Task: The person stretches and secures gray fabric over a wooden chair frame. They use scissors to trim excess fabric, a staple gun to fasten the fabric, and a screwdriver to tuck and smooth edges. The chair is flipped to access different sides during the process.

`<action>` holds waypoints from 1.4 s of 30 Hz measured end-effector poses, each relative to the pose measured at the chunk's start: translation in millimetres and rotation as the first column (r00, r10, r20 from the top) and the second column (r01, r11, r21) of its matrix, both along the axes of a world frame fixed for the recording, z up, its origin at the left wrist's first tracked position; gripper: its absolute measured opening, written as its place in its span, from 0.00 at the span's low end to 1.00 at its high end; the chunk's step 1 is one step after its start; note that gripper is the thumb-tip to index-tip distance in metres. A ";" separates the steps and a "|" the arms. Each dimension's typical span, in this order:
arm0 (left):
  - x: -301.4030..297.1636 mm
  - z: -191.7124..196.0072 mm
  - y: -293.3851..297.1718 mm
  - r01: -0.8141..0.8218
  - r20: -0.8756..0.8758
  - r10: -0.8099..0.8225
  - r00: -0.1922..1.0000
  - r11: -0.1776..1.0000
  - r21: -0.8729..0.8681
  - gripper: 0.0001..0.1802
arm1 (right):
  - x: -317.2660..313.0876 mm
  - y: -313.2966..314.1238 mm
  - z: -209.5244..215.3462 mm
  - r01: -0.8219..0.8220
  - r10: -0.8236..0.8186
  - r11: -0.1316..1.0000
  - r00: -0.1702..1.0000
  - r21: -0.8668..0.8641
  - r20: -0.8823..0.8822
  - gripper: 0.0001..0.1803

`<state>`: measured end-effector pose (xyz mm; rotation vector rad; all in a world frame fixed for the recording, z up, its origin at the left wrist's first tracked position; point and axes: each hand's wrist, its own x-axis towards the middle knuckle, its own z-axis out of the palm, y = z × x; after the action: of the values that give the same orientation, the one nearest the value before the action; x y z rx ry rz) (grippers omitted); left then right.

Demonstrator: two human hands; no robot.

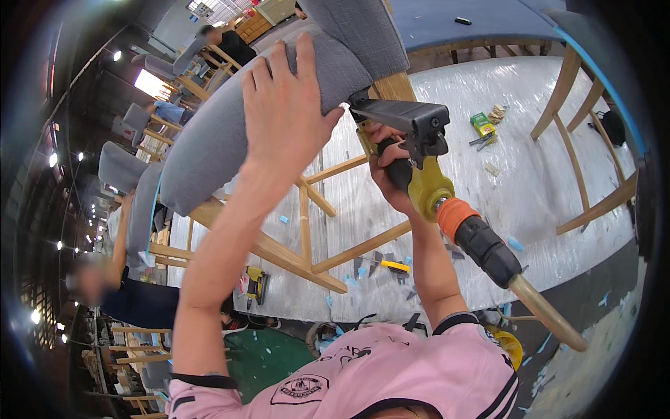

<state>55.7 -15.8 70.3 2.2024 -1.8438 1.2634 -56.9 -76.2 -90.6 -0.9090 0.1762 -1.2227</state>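
The left hand [283, 129], fingers spread wide, lies on a gray chair [202, 153] along the bench's [481, 279] left edge; the right hand [392, 167] grips a yellow-and-black staple gun [427, 190]. 1 green printed box [481, 124] lies toward the far edge.

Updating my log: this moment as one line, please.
left hand: open, on grey cushion | right hand: gripping staple gun | gun's nose: beside cushion, contact unclear | yellow cutter: on plastic-covered surface

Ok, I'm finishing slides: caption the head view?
Left hand spread on a grey chair, right hand gripping a yellow and black air tool.
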 end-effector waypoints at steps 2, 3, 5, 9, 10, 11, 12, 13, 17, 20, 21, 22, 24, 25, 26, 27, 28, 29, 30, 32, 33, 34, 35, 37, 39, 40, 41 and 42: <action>10.0 23.7 12.5 0.093 -0.008 -0.093 0.996 0.986 0.142 0.59 | -6.1 2.4 9.9 -0.289 0.261 0.887 0.957 0.360 0.126 0.11; 17.9 34.2 14.7 0.115 -0.067 -0.106 0.992 0.980 0.161 0.60 | -9.3 0.4 14.1 -0.338 0.295 0.856 0.941 0.390 0.168 0.12; 35.5 45.9 12.3 0.161 -0.197 -0.120 0.973 0.965 0.205 0.62 | -12.5 5.1 8.5 -0.243 0.234 0.927 0.970 0.285 0.065 0.14; 32.4 15.1 3.9 0.129 -0.014 -0.129 0.992 0.991 0.026 0.56 | -16.1 9.6 -23.3 0.130 -0.201 0.916 0.968 -0.379 -0.153 0.14; 29.0 8.8 0.3 0.109 0.024 -0.108 0.994 0.994 -0.014 0.55 | -13.9 3.5 -18.6 0.269 -0.353 0.797 0.934 -0.541 -0.055 0.13; 25.4 2.4 -2.8 0.089 0.062 -0.086 0.994 0.995 -0.055 0.54 | -13.7 2.9 -15.2 0.304 -0.381 0.759 0.924 -0.576 -0.015 0.14; 21.7 -3.1 -5.1 0.070 0.099 -0.060 0.993 0.993 -0.097 0.53 | -14.1 2.5 -12.6 0.335 -0.405 0.718 0.914 -0.610 0.025 0.14; 17.9 -5.5 -6.5 0.052 0.093 -0.042 0.995 0.992 -0.111 0.53 | -13.5 3.2 -9.4 0.364 -0.423 0.678 0.904 -0.639 0.066 0.15; 8.9 -12.1 -6.7 0.003 0.064 0.007 0.998 0.989 -0.148 0.53 | 0.6 1.0 -9.5 0.357 -0.393 0.704 0.916 -0.614 0.082 0.15; 9.8 -12.7 -6.6 0.027 0.051 -0.020 0.998 0.988 -0.152 0.53 | 0.6 6.4 -7.2 0.281 -0.340 0.798 0.940 -0.533 -0.013 0.15; 10.3 -12.1 -6.2 0.043 0.048 -0.036 0.998 0.987 -0.152 0.53 | 2.4 11.5 -9.0 0.191 -0.253 0.891 0.962 -0.412 -0.101 0.14; 9.9 -10.6 -5.4 0.039 0.048 -0.032 0.998 0.990 -0.139 0.53 | 2.2 13.6 -7.7 0.138 -0.193 0.933 0.972 -0.333 -0.137 0.14; 9.2 -6.6 -2.9 0.031 0.048 -0.026 0.998 0.993 -0.111 0.54 | 2.1 12.9 -3.7 0.074 -0.110 0.973 0.982 -0.220 -0.156 0.14; 11.4 1.3 -0.6 0.072 0.012 -0.071 0.997 0.997 -0.032 0.55 | -0.9 10.0 2.6 0.008 -0.023 0.995 0.989 -0.103 -0.143 0.14; 16.9 15.5 6.1 0.112 -0.027 -0.111 0.993 0.993 0.046 0.55 | -4.0 8.1 11.8 -0.053 0.055 0.998 0.992 0.024 -0.114 0.14; 23.4 26.1 10.7 0.156 -0.068 -0.148 0.987 0.980 0.123 0.56 | -11.9 7.4 24.6 -0.174 0.191 0.955 0.980 0.239 -0.050 0.14; 31.0 38.0 19.2 0.133 -0.131 -0.115 0.985 0.981 0.143 0.57 | -12.2 14.5 26.0 -0.137 0.151 0.977 0.985 0.165 -0.081 0.15; 40.9 44.4 15.0 0.138 -0.207 -0.101 0.973 0.975 0.172 0.58 | -15.2 15.5 24.2 -0.068 0.079 0.993 0.990 0.094 -0.120 0.16; 45.2 47.3 11.2 0.143 -0.280 -0.083 0.956 0.969 0.201 0.60 | -13.6 14.5 2.7 0.157 -0.218 0.944 0.957 -0.288 -0.191 0.19; 36.9 37.2 8.3 0.100 -0.174 -0.072 0.982 0.983 0.157 0.58 | -13.3 8.4 -12.2 0.209 -0.300 0.828 0.949 -0.521 -0.098 0.21; 32.1 32.2 7.1 0.079 -0.118 -0.063 0.991 0.988 0.133 0.57 | -12.2 4.4 -18.4 0.244 -0.332 0.747 0.943 -0.618 -0.028 0.22; 30.3 25.1 4.9 0.072 -0.073 -0.065 0.995 0.992 0.101 0.57 | -13.0 10.0 -21.0 0.097 -0.129 0.897 0.990 -0.430 -0.048 0.23; 29.9 17.2 4.2 0.066 -0.027 -0.065 0.998 0.996 0.068 0.56 | -13.3 13.3 -21.4 -0.011 -0.017 0.953 0.996 -0.302 -0.091 0.22; 27.1 3.6 4.1 0.062 0.056 -0.062 0.997 0.998 0.001 0.55 | -13.7 18.7 -16.9 -0.134 0.115 0.987 0.974 -0.084 -0.197 0.19; 22.6 -7.0 6.0 0.066 0.127 -0.057 0.990 0.996 -0.064 0.55 | -15.8 17.7 -4.7 -0.273 0.301 0.947 0.938 0.172 -0.169 0.17; 19.0 -7.3 7.1 0.072 0.113 -0.065 0.991 0.995 -0.064 0.55 | -17.0 18.0 1.6 -0.317 0.358 0.912 0.924 0.259 -0.133 0.16; 15.1 -6.6 8.9 0.079 0.098 -0.072 0.993 0.995 -0.064 0.55 | -16.5 18.6 3.2 -0.341 0.384 0.892 0.918 0.296 -0.099 0.15; 12.4 -7.0 10.5 0.084 0.082 -0.079 0.993 0.994 -0.065 0.56 | -14.9 18.5 5.8 -0.354 0.394 0.880 0.916 0.316 -0.071 0.15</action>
<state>68.1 -5.3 63.3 2.0496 -1.8667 1.3961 -71.8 -57.7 -84.8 -0.7181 0.2699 -0.7485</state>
